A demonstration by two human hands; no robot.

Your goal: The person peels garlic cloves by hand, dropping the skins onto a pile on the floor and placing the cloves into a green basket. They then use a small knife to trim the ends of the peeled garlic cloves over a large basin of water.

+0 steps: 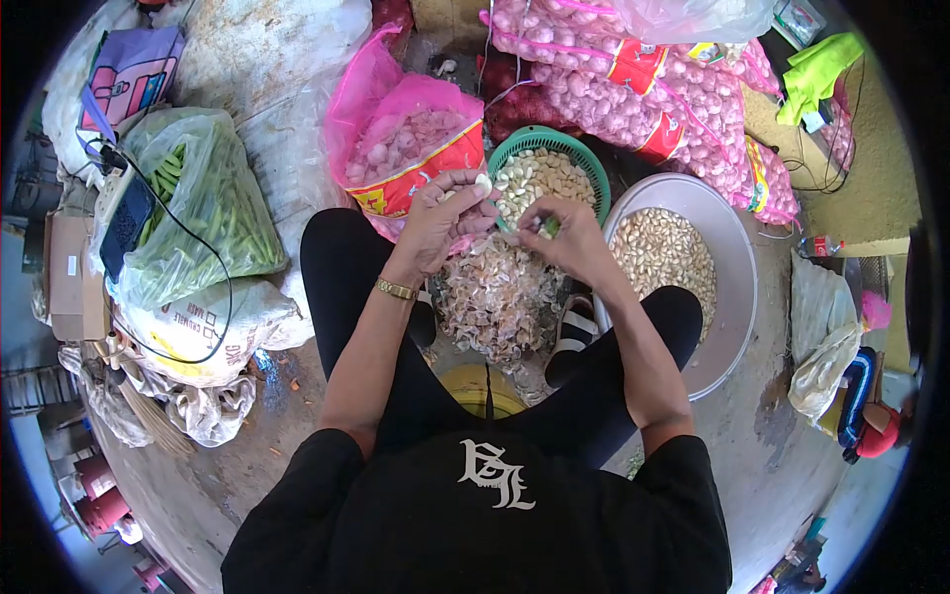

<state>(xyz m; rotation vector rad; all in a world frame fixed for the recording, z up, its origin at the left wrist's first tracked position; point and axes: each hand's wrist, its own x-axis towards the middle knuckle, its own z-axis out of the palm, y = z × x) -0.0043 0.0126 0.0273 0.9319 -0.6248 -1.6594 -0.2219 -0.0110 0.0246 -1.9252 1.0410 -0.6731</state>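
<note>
My left hand [443, 213], with a gold watch at its wrist, holds a whitish garlic clove [483, 185] between thumb and fingertips. Close by on the right, my right hand [572, 236] is closed around a small green thing [550, 228], perhaps a knife handle; most of it is hidden. Behind both hands a green plastic basket [600, 170] holds peeled cloves. Papery garlic skins [500, 302] lie heaped on the floor below my hands. To the right, a wide pale basin [734, 327] contains many garlic cloves [665, 259].
An opened pink mesh bag of garlic [411, 139] stands behind my left hand. Full garlic sacks [633, 104] are stacked at the back right. On the left, a clear bag of green vegetables [203, 213] rests upon a white sack [213, 332]. A yellow stool [482, 388] shows between my legs.
</note>
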